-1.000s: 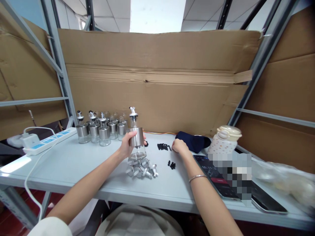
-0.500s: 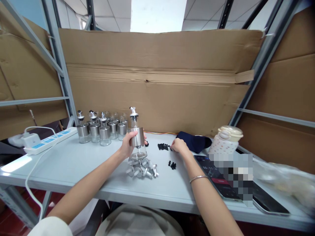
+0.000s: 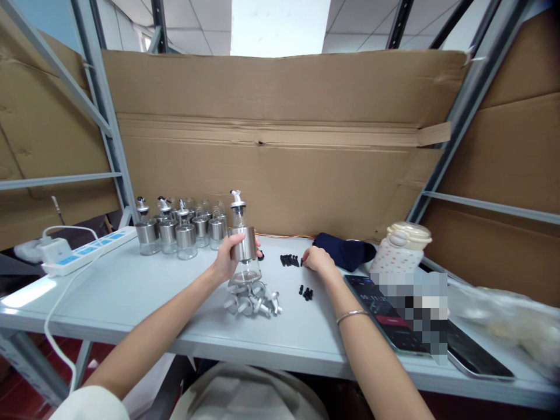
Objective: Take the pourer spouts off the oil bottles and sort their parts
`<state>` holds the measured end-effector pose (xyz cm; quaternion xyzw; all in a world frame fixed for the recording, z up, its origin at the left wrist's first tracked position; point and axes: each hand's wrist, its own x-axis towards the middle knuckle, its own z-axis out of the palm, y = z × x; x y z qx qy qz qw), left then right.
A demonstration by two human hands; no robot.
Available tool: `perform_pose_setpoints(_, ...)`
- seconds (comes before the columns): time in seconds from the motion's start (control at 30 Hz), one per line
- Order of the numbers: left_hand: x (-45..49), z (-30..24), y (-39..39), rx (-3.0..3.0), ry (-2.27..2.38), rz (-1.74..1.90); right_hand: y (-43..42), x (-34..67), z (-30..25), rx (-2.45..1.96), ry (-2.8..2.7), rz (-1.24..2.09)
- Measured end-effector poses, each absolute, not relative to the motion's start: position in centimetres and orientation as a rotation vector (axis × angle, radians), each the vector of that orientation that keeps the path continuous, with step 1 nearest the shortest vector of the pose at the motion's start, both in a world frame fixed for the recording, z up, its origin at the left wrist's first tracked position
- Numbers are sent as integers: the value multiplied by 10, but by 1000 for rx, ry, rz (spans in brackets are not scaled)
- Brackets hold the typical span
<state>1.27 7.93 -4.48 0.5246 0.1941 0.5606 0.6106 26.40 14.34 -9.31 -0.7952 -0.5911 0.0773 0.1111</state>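
Observation:
My left hand (image 3: 227, 255) is wrapped round the metal sleeve of a glass oil bottle (image 3: 245, 245), which it holds upright. A silver pour spout (image 3: 237, 199) sits in the bottle's neck. Just below the bottle lies a pile of loose silver pour spouts (image 3: 254, 302). My right hand (image 3: 320, 260) rests low at the table, fingertips pinched on a small black piece (image 3: 301, 262). Beside it is a row of similar small black pieces (image 3: 289, 260). A second cluster of small black parts (image 3: 308, 294) lies nearer to me.
Several glass bottles with metal sleeves (image 3: 186, 234) stand at the back left, some with spouts. A white power strip (image 3: 94, 249) lies at the left. On the right are a dark blue cloth item (image 3: 343, 251), a dotted cup (image 3: 398, 251), phones (image 3: 476, 350) and a plastic bag (image 3: 503, 315).
My right hand has shifted very slightly left, and the small black piece at its fingertips now looks more upright. My left hand and the bottle have stayed put.

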Motion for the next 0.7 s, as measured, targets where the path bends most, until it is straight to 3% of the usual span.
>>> perform_pose_setpoints(0.7,12,-47,81,1250,452,1275,151,266,-100,-2263,-1814,240)
